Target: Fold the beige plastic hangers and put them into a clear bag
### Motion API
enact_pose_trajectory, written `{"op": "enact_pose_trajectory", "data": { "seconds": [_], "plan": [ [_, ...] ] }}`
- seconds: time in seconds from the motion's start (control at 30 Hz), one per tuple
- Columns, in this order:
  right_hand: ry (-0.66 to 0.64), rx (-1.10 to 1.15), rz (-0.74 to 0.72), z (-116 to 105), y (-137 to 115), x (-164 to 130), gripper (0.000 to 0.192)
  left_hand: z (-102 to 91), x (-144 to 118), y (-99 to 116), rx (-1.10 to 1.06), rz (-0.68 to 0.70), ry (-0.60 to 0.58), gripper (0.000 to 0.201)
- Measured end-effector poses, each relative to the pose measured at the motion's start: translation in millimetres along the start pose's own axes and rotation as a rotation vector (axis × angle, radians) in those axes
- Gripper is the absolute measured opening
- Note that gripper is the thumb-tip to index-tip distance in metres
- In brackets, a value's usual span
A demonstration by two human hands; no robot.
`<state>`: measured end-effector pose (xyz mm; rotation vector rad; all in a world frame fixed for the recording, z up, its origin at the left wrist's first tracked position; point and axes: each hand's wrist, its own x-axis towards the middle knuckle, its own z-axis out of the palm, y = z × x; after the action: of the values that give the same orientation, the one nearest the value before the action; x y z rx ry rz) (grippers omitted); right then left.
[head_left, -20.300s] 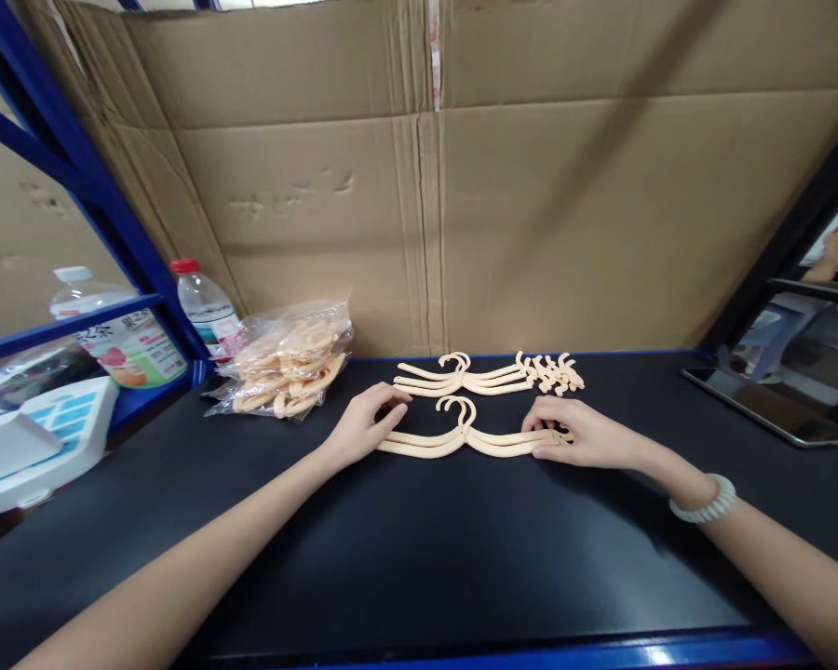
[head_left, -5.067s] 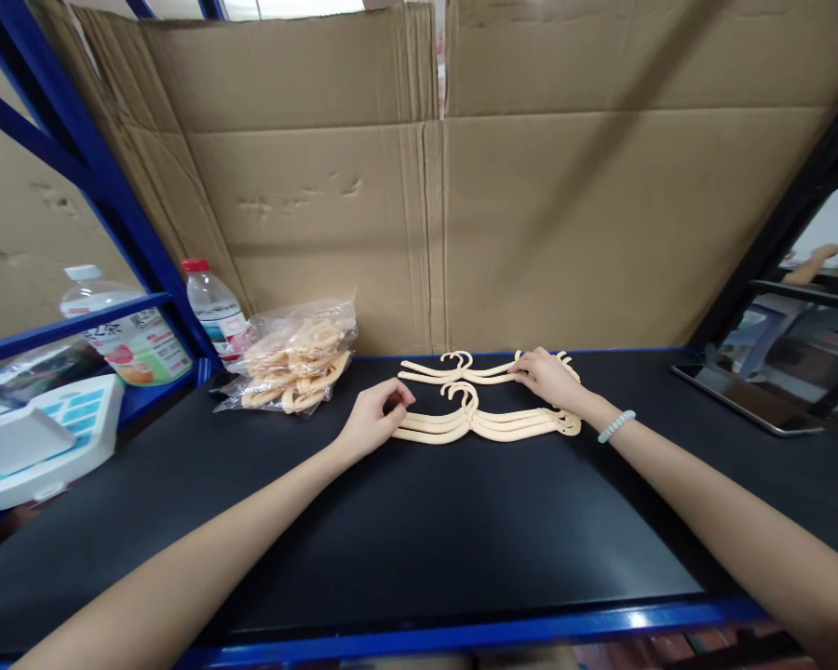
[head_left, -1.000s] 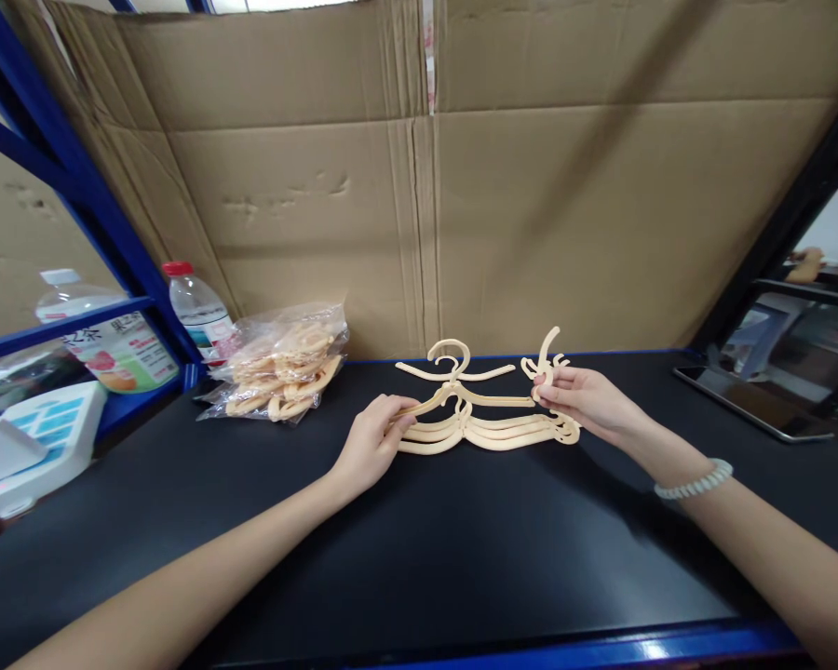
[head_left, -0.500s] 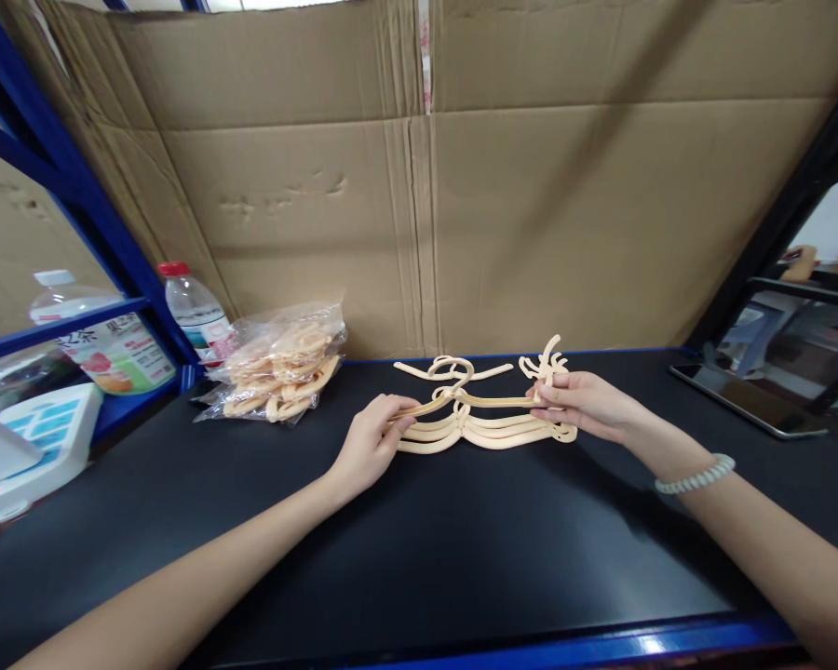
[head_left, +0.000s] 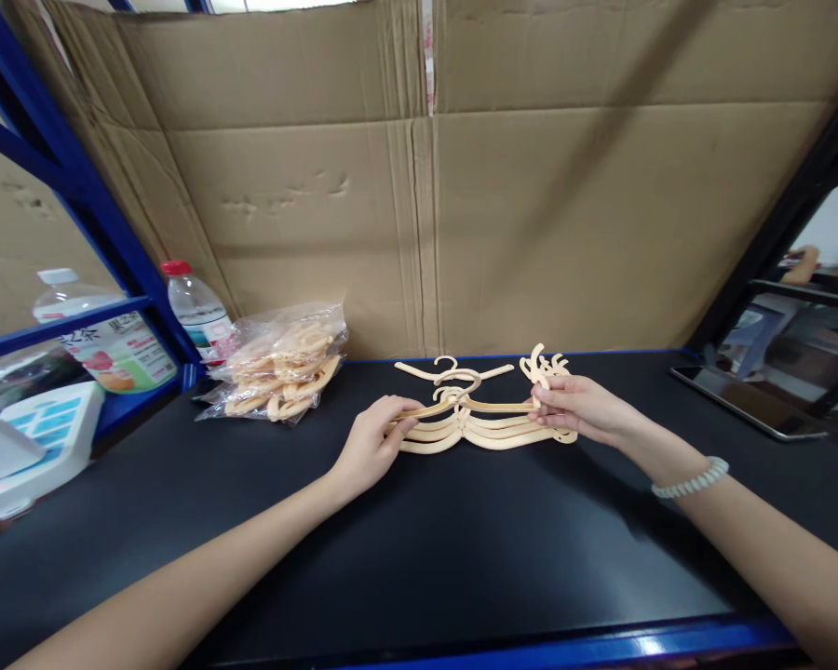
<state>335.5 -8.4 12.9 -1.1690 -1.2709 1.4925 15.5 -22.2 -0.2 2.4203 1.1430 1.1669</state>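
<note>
My left hand pinches the left arm of a cream hanger. My right hand is closed on the hanger's right end, with a short curved cream piece standing up at its fingers. Whether that piece is joined to the hanger I cannot tell. Below the held hanger lies a stack of similar hangers, their hooks partly hidden behind it. Another hanger lies farther back, and a few loose curved pieces lie behind my right hand.
Clear plastic bags of cream hangers are piled at the back left, beside a red-capped bottle. A white-and-blue device sits at the left, a dark flat tablet-like device at the right. Cardboard walls the back of the black table.
The held hanger's hook has swung to the right and tilts lower. The curved piece at my right fingers has shifted left and down a little. Both hands keep their grip.
</note>
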Motion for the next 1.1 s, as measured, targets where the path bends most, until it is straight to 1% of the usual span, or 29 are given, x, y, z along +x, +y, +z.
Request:
{"op": "enact_pose_trajectory", "data": {
  "seconds": [0.1,0.2,0.37,0.53,0.63,0.7,0.8,0.93,1.0,1.1],
  "plan": [
    [0.011,-0.032,-0.045,3,2,1,0.037,0.1,0,1,-0.008,-0.002,0.003,0.017],
    [0.051,-0.048,-0.102,6,2,1,0.040,0.2,0,1,-0.021,-0.004,0.003,0.017],
    [0.117,-0.011,-0.151,12,0,0,0.045,1.0,0,0,-0.018,-0.012,0.002,0.018],
    [0.181,-0.032,-0.240,16,0,0,0.044,2.1,0,0,-0.023,-0.032,0.019,0.018],
    [0.183,-0.023,-0.255,16,1,0,0.044,2.5,0,0,-0.021,-0.035,0.027,0.018],
    [0.202,-0.015,-0.254,17,2,1,0.045,2.6,-1,0,-0.011,-0.029,0.011,0.019],
    [0.218,0.017,-0.251,18,2,0,0.045,0.8,-1,0,0.098,0.055,-0.041,0.023],
    [0.144,0.119,-0.273,17,-2,-3,0.038,-9.2,3,2,0.372,0.194,-0.085,0.023],
    [0.113,0.144,-0.285,11,-4,-2,0.033,-17.0,6,5,0.460,0.220,-0.118,0.022],
    [0.114,0.171,-0.316,-4,-9,1,0.026,-29.1,12,7,0.532,0.241,-0.156,0.021]
  ]
}}
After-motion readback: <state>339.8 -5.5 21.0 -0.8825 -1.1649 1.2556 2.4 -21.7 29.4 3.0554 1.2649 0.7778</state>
